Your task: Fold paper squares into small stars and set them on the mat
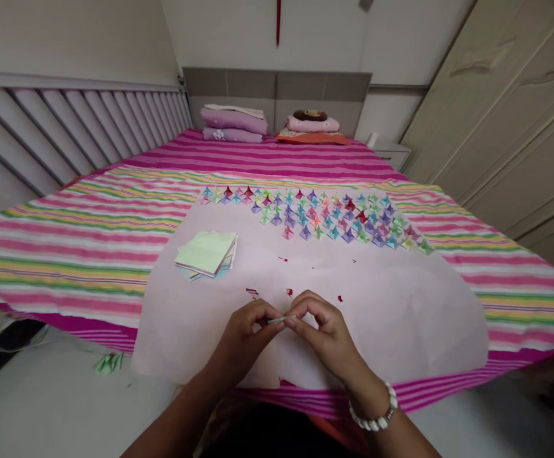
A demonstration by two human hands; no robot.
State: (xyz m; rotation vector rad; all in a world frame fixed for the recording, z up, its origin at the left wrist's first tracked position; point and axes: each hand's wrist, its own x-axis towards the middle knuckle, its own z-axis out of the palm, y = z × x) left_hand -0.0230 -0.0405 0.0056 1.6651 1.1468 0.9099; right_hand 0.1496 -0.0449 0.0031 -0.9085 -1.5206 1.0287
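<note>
A small, pale folded piece of paper (pixel 280 319) is seen nearly edge-on above a large white sheet (pixel 381 318). My left hand (pixel 250 327) pinches one end of it between thumb and fingertips. The other end is in the pinch of my right hand (pixel 322 324), which wears a white beaded bracelet on the wrist. The fingertips of both hands almost meet and hide part of the fold. Left of my hands lies a stack of square coloured papers (pixel 206 252), light green on top. Rows of small folded paper figures (pixel 312 215) in many colours stand along the sheet's far part.
The white sheet has several small torn or dark red spots (pixel 289 292). It lies on a striped bedspread (pixel 81 235). Folded bedding (pixel 233 122) and a pink pile (pixel 312 124) sit by the headboard. A green folded paper (pixel 109 362) lies on the floor at left.
</note>
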